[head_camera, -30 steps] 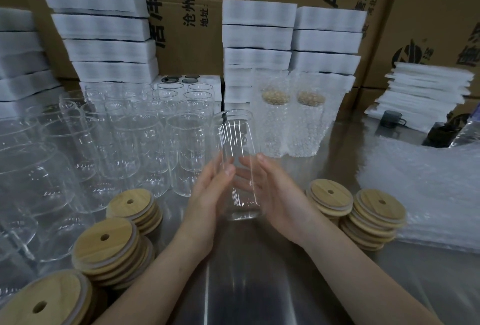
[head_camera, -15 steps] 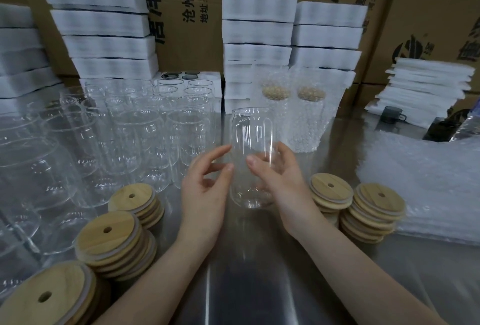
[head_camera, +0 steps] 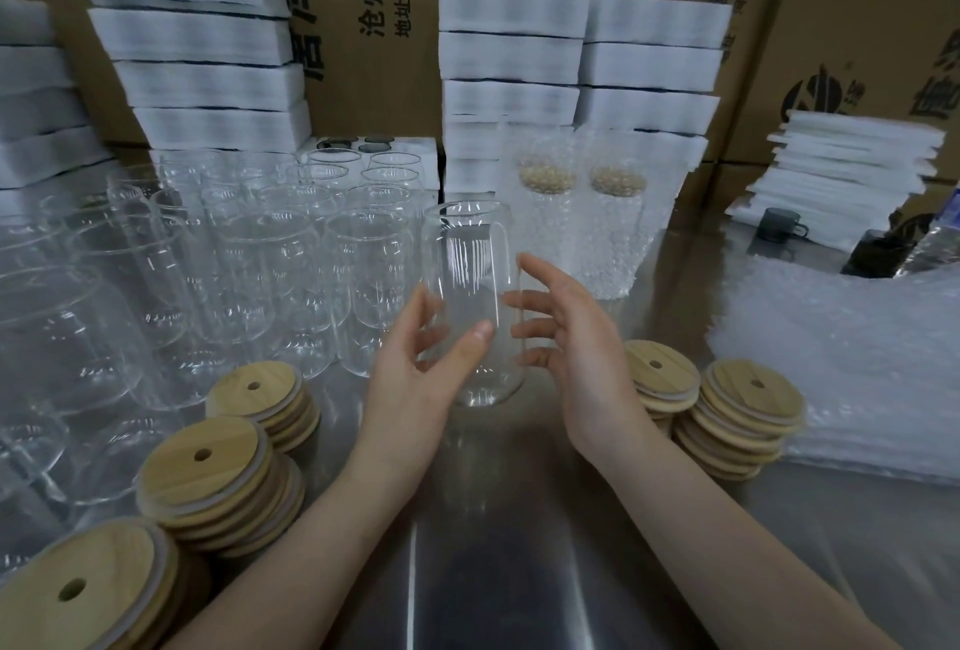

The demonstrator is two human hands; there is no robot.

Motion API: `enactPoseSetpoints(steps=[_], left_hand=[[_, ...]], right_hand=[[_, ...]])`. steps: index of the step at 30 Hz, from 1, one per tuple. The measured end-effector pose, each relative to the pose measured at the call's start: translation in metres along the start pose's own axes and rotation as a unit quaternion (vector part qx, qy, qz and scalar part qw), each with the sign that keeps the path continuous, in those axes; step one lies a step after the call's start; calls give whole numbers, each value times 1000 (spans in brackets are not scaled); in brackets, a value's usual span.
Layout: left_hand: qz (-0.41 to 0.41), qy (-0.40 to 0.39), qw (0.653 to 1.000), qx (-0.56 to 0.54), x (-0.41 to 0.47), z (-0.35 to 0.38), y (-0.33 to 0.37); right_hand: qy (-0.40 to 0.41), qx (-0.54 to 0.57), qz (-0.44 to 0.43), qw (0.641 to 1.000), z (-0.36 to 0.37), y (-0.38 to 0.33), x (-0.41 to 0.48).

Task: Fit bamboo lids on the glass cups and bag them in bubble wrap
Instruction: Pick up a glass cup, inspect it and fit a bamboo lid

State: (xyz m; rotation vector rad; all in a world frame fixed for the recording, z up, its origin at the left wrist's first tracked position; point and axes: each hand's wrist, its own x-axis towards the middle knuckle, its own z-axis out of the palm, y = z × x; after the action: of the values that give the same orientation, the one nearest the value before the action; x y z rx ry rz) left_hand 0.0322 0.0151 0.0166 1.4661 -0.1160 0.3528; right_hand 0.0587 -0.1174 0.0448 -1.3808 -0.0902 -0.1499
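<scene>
Glass cup (head_camera: pixel 470 286) stands upright at the middle of the steel table (head_camera: pixel 498 556), between the two hands, its mouth open and no lid on it. I cannot tell whether its base rests on the metal or hangs just over it. The left hand (head_camera: pixel 415 374) wraps it loosely, with the thumb across the near face and the other fingers curled behind, blurred through the glass. The right hand (head_camera: pixel 571 353) sits at the cup's other side, fingers spread and nearly straight, tips at or just off the wall (contact is not clear).

The hold looks light and the glass is slick. If the right hand goes for a lid, one loose hand is left to steady the cup. A slip or tilt to the left would send it into the crowd of empty cups (head_camera: pixel 270 254) just beside it. The right lid stack (head_camera: pixel 660 379) is uneven, so a careless pick could slide the lids under the top one. A lid pressed on askew could also tip the cup.

Clear glass against clear glass makes the outlines among the empty cups hard to separate or count. The nearest lid stack (head_camera: pixel 78 592) is cut by the bottom left edge. The two bagged cups (head_camera: pixel 576 239) behind show their lids only as tan blurs through the bubbles. The pile of bubble wrap bags (head_camera: pixel 841 358) runs off the right edge.
</scene>
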Motion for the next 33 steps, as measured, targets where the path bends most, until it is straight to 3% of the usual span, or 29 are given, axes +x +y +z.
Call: enactPoseSetpoints(steps=[7, 12, 16, 19, 24, 29, 33], left_hand=[[-40, 5, 997, -66, 1, -2, 2], [-54, -9, 991, -121, 3, -5, 2], [-62, -54, 980, -180, 3, -5, 1], [-63, -77, 977, -188, 4, -4, 4], [-36, -43, 990, -132, 2, -4, 7], [39, 50, 996, -65, 1, -3, 7], [95, 91, 990, 45, 0, -5, 7]], right_hand=[[-45, 39, -28, 998, -3, 2, -3], [-77, 61, 47, 994, -3, 1, 0], [-184, 77, 133, 971, -1, 0, -1], [-235, 96, 145, 956, -1, 0, -1], [-194, 103, 142, 965, -5, 1, 3], [-101, 58, 70, 991, -8, 8, 3], [-101, -13, 14, 995, -4, 14, 0]])
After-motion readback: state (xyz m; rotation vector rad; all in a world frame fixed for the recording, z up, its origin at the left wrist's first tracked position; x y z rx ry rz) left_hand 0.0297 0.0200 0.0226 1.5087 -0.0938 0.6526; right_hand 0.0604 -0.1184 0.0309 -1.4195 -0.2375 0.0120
